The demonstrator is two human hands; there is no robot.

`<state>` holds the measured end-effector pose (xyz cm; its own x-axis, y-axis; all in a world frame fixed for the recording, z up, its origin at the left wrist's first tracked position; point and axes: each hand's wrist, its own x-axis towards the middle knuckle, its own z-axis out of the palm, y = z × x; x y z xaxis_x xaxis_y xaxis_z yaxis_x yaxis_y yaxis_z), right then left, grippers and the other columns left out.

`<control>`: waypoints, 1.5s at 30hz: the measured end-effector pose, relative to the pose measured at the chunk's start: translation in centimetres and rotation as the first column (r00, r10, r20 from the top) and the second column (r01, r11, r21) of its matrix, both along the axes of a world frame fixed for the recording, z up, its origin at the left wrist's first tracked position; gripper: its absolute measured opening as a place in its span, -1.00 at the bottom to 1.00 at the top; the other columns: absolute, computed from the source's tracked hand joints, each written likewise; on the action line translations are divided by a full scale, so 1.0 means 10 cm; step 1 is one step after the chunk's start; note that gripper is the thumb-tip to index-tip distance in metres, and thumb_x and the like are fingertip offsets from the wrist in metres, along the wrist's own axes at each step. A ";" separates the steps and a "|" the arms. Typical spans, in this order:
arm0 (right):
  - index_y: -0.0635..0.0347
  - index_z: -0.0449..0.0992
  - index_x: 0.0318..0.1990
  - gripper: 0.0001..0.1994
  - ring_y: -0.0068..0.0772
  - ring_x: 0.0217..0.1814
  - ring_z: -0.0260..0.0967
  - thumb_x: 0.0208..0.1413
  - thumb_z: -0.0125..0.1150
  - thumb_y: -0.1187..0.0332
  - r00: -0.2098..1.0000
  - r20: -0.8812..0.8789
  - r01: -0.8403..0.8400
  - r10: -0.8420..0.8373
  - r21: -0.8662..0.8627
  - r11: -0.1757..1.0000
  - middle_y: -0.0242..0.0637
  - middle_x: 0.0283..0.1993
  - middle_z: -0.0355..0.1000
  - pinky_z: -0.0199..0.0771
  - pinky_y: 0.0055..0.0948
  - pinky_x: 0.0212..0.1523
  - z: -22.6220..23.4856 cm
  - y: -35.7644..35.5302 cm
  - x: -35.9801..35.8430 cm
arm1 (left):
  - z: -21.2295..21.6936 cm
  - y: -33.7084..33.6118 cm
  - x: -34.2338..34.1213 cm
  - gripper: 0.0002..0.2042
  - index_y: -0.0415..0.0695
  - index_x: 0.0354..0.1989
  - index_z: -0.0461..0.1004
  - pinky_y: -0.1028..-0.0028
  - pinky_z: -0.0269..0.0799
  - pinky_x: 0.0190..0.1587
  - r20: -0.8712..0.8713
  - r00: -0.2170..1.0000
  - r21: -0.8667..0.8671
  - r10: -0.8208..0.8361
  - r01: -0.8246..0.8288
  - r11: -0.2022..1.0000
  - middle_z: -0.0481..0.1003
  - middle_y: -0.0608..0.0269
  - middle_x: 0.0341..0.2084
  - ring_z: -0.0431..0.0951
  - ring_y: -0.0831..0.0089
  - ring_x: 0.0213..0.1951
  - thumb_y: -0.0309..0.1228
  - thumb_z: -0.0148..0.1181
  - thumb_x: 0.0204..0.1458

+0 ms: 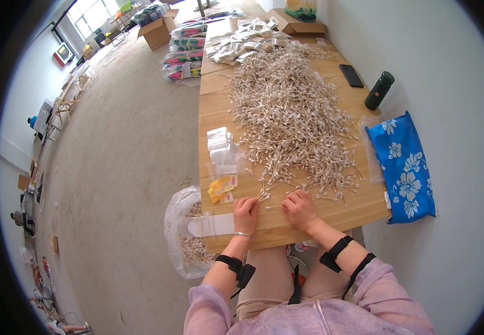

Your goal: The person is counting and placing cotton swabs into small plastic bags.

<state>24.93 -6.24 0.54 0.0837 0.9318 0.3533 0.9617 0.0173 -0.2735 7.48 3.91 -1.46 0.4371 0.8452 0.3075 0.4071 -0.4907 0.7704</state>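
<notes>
A large heap of cotton swabs (292, 106) covers much of the wooden table (214, 106). Close to the table's near edge, my left hand (246, 215) is closed on a few cotton swabs (262, 195), whose white tips fan out past the fingers. My right hand (299, 206) rests at the near edge of the heap with its fingers curled together. A single swab (274, 207) lies between the two hands, its end by the right fingers. What the right fingertips hold, if anything, is too small to make out.
Clear plastic bags (219, 145) and yellow cards (222, 188) lie at the left. A bag of swabs (197, 245) hangs low beside the table. At the right are a phone (351, 76), a dark green bottle (379, 90) and a blue flowered pouch (404, 170). Filled packets (247, 42) lie at the far end.
</notes>
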 end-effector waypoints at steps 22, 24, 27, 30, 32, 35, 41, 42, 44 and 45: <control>0.01 0.52 -0.20 -0.78 -0.28 -0.06 0.30 -0.03 0.07 0.43 0.995 -0.103 0.031 -0.017 0.136 0.990 -0.36 -0.19 0.40 0.33 -0.28 -0.04 -0.03 0.49 0.05 | 0.12 -0.12 -0.06 -0.73 -0.11 -0.20 0.54 0.29 0.32 0.02 -0.110 0.985 0.100 -0.135 0.146 0.984 0.49 0.14 -0.17 0.40 0.16 -0.05 -0.48 0.29 -0.15; 0.00 0.53 -0.15 -0.75 -0.27 -0.07 0.30 -0.01 0.04 0.42 1.000 0.002 0.026 -0.026 0.069 0.997 -0.37 -0.16 0.40 0.31 -0.28 -0.01 -0.01 0.56 0.15 | 0.04 -0.07 -0.07 -0.81 -0.12 -0.29 0.57 0.30 0.35 -0.01 -0.090 0.985 0.084 -0.150 0.158 0.984 0.54 0.18 -0.25 0.45 0.19 -0.12 -0.48 0.29 -0.15; -0.02 0.53 -0.13 -0.74 -0.27 -0.08 0.29 0.00 0.05 0.40 0.975 0.042 0.221 -0.220 -0.031 0.975 -0.38 -0.14 0.40 0.31 -0.26 0.00 0.02 0.61 0.36 | -0.02 -0.06 -0.11 -0.89 -0.12 -0.37 0.58 0.31 0.37 -0.05 -0.074 0.982 0.088 -0.175 0.181 0.980 0.56 0.23 -0.33 0.49 0.21 -0.19 -0.49 0.27 -0.13; -0.03 0.55 -0.21 -0.79 -0.28 -0.09 0.30 0.00 0.06 0.39 0.970 0.047 0.238 -0.239 0.028 0.971 -0.39 -0.20 0.41 0.30 -0.26 -0.04 0.02 0.62 0.35 | 0.01 -0.10 -0.18 -0.90 -0.06 -0.37 0.58 0.33 0.33 -0.04 -0.084 0.971 0.063 -0.223 0.229 0.971 0.56 0.33 -0.33 0.47 0.29 -0.16 -0.48 0.25 -0.11; -0.02 0.55 -0.24 -0.81 -0.27 -0.10 0.31 0.00 0.06 0.40 0.971 0.065 0.226 -0.229 0.041 0.973 -0.39 -0.23 0.42 0.30 -0.27 -0.05 0.01 0.63 0.29 | 0.05 -0.13 -0.18 -0.91 -0.06 -0.38 0.58 0.33 0.33 -0.04 -0.076 0.971 0.063 -0.226 0.231 0.971 0.56 0.33 -0.34 0.47 0.29 -0.16 -0.48 0.25 -0.10; 0.00 0.55 -0.28 -0.85 -0.26 -0.14 0.32 0.01 0.06 0.39 0.979 -0.076 0.188 -0.186 0.012 0.982 -0.38 -0.29 0.43 0.30 -0.28 -0.06 -0.07 0.66 0.02 | 0.02 -0.13 -0.22 -0.88 -0.07 -0.35 0.57 0.31 0.32 -0.03 -0.073 0.968 0.053 -0.241 0.245 0.968 0.55 0.32 -0.31 0.47 0.27 -0.15 -0.48 0.26 -0.11; 0.01 0.54 -0.31 -0.88 -0.27 -0.17 0.33 -0.05 0.22 0.35 0.951 -0.305 0.083 -0.048 0.105 0.991 -0.40 -0.34 0.41 0.31 -0.30 -0.16 -0.11 0.56 -0.28 | 0.11 -0.16 -0.27 -0.54 -0.12 -0.08 0.45 0.26 0.28 0.10 -0.123 0.987 0.022 -0.099 0.102 0.995 0.41 0.10 -0.03 0.35 0.12 0.03 -0.50 0.38 -0.25; 0.02 0.55 -0.30 -0.87 -0.27 -0.17 0.33 -0.07 0.25 0.36 0.950 -0.302 0.102 -0.074 0.078 0.992 -0.39 -0.35 0.41 0.32 -0.29 -0.16 -0.08 0.54 -0.29 | 0.10 -0.16 -0.29 -0.43 -0.13 0.02 0.40 0.24 0.23 0.15 -0.128 0.990 0.019 -0.062 0.065 0.998 0.34 0.07 0.06 0.30 0.10 0.09 -0.50 0.41 -0.29; 0.03 0.55 -0.30 -0.85 -0.28 -0.17 0.33 -0.09 0.28 0.36 0.949 -0.298 0.122 -0.102 0.049 0.991 -0.39 -0.35 0.40 0.32 -0.29 -0.16 -0.04 0.51 -0.31 | 0.11 -0.17 -0.28 -0.37 -0.15 0.06 0.35 0.22 0.20 0.18 -0.144 0.989 0.040 -0.043 0.049 0.998 0.32 0.07 0.08 0.27 0.08 0.12 -0.49 0.42 -0.31; 0.07 0.55 -0.28 -0.84 -0.24 -0.17 0.33 -0.09 0.27 0.39 0.951 -0.308 0.022 -0.025 -0.016 1.000 -0.35 -0.33 0.40 0.33 -0.29 -0.14 -0.04 0.50 -0.32 | 0.13 -0.16 -0.26 -0.31 -0.18 0.11 0.31 0.21 0.16 0.22 -0.158 0.987 0.063 -0.025 0.036 0.997 0.30 0.06 0.09 0.24 0.07 0.15 -0.47 0.44 -0.33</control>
<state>21.73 -1.21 0.17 0.2086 0.9323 0.2956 0.8307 -0.0095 -0.5566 4.88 2.34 -0.14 0.5093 0.8111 0.2876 0.5043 -0.5521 0.6640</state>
